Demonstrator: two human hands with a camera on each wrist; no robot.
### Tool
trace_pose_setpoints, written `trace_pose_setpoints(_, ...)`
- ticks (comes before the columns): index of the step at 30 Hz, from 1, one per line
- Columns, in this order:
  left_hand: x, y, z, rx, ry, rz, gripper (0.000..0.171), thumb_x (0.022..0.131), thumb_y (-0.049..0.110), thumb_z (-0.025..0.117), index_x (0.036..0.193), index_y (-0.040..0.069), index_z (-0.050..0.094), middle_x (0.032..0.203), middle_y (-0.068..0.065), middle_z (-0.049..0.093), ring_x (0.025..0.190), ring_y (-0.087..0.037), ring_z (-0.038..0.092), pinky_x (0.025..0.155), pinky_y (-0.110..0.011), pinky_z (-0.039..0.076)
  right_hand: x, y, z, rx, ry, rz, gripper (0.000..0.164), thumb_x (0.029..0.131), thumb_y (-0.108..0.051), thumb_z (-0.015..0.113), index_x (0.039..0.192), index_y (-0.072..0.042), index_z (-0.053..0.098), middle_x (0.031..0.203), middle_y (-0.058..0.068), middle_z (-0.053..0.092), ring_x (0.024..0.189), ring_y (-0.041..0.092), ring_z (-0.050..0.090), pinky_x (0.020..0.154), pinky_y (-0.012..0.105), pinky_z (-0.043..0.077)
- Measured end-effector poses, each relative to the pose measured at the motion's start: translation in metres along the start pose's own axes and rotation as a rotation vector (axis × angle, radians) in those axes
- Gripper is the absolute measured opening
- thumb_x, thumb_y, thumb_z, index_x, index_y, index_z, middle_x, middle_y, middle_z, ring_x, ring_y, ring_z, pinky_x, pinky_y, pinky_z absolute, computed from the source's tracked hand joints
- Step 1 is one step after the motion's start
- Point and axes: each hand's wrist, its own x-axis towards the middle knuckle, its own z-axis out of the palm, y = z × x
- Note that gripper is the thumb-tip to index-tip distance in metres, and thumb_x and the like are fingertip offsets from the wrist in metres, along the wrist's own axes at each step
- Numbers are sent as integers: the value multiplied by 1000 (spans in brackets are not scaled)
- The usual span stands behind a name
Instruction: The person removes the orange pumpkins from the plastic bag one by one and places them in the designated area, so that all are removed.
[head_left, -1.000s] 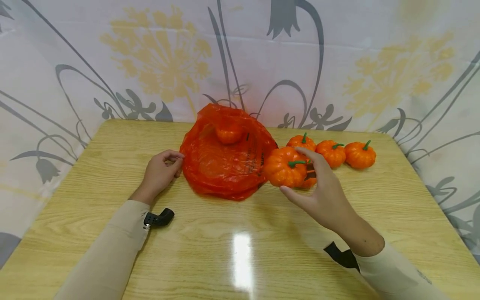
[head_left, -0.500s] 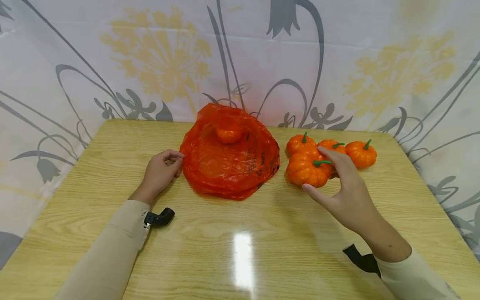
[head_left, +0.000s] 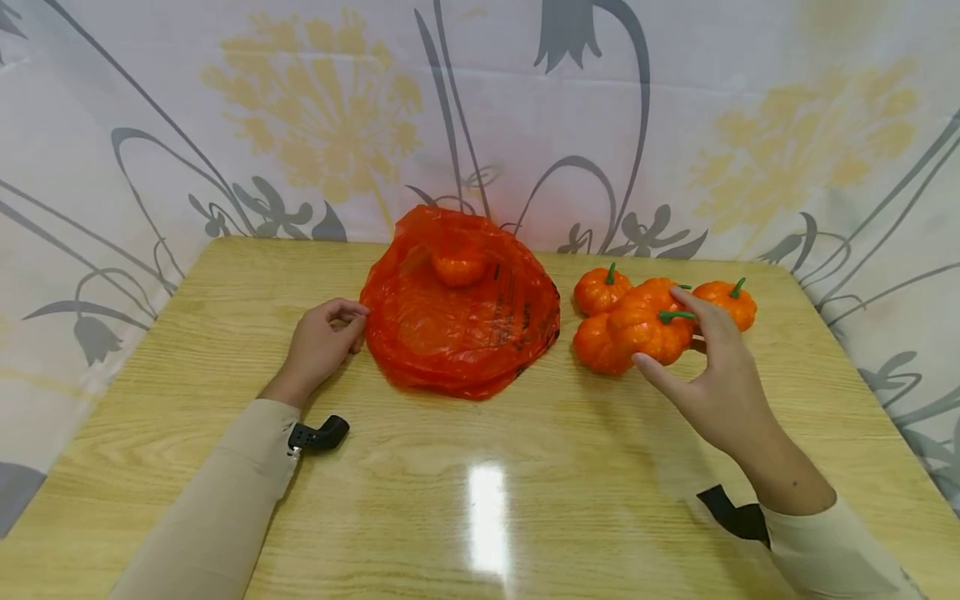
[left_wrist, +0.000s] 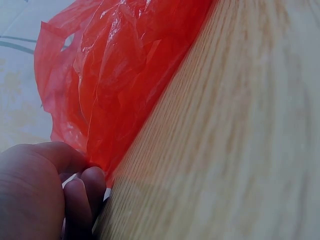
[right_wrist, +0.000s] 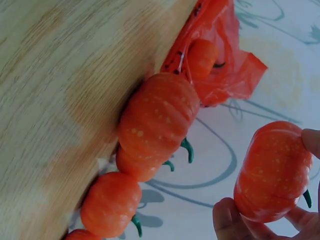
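Note:
An orange toy pumpkin (head_left: 649,327) with a green stem is gripped between the thumb and fingers of my right hand (head_left: 720,383). In the right wrist view this held pumpkin (right_wrist: 274,172) hangs clear of the table, apart from the others. In the head view it partly covers a pumpkin (head_left: 597,343) standing on the table. My left hand (head_left: 322,340) pinches the left edge of a thin red plastic bag (head_left: 450,354), which lies spread with its mouth open. One pumpkin (head_left: 459,267) is in the far part of the bag. The left wrist view shows fingertips on the plastic (left_wrist: 120,85).
Behind the held pumpkin, another pumpkin (head_left: 600,292) stands at the back, and one more (head_left: 726,304) sits to the right. A further stem shows between them. The wooden table (head_left: 375,500) meets a flower-patterned cloth (head_left: 510,108) along its back edge.
My right hand has moved right with the pumpkin, from beside the bag's right edge to over the pumpkins. The front pumpkin has come into fuller view. My left hand and the bag have stayed put.

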Motion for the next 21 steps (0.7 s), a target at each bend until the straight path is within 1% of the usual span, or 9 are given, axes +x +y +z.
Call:
trace_pose_setpoints(2,0,1,0,3,-3,0,25,101,24,61,115,3,64,88,-10,60,57,-8,55,50,-23,50,0,3,-1,-4,8,21,83,82,-12,82,153,-12,38,144,21,44,111,34,54,89,0,32)
trace_pose_setpoints(4,1,2,0,9,-4,-1,24,101,23,61,115,4,64,88,-10,59,58,-9,55,51,-23,50,1,5,-2,-8,18,36,83,83,-13,82,153,-13,38,145,20,43,109,23,53,89,0,32)
trace_pose_setpoints(7,1,4,0,16,-4,-1,23,101,22,61,115,4,64,89,-10,59,58,-8,55,51,-22,50,2,9,-3,-5,30,55,82,83,-14,82,153,-13,38,144,19,43,106,4,48,89,0,33)
trace_pose_setpoints(10,0,5,0,20,-4,-3,24,101,21,60,116,3,64,89,-9,59,58,-8,55,51,-22,50,3,13,-4,7,30,72,81,84,-15,81,153,-11,38,144,20,43,104,-8,45,90,-1,34)
trace_pose_setpoints(12,-1,5,0,15,-3,-7,24,101,21,60,116,2,64,88,-7,59,58,-8,55,51,-21,49,4,16,-4,12,30,87,81,85,-15,80,153,-10,37,144,20,42,104,-9,45,90,-1,34)
trace_pose_setpoints(16,-1,3,0,1,-2,-16,24,101,20,60,116,3,64,89,-7,59,59,-8,56,51,-22,50,5,23,-6,14,23,116,79,87,-17,79,153,-9,36,144,20,42,104,-7,44,89,-1,34)
trace_pose_setpoints(21,0,2,0,18,2,-12,24,101,22,60,116,3,64,93,-10,60,59,-8,57,52,-22,51,7,33,-10,1,19,148,78,88,-21,77,153,-10,36,146,19,41,104,-5,42,86,0,34)
